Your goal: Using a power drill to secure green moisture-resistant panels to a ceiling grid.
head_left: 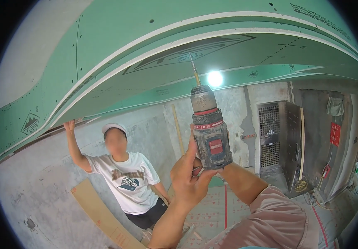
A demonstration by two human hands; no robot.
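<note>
A grey-black cordless drill [212,141] with red trim points upward in front of me. Its long brass-coloured bit [196,76] carries a thin screw [191,57], whose tip is at or close to the underside of a green drywall board [158,70]; contact cannot be made out. My left hand [186,176] grips the drill low on its left side, one finger stretched up along the body and the thumb under it. From the right, my right forearm [247,182] reaches behind the drill to its handle; the drill hides most of that hand's fingers.
At left a person [131,182] in a white T-shirt and cap holds one raised hand [69,125] against the board's edge. A long brown cardboard strip [104,216] leans below. A bright lamp [215,79] shines ahead. Far right are a metal-grille door [269,133] and cables [320,182].
</note>
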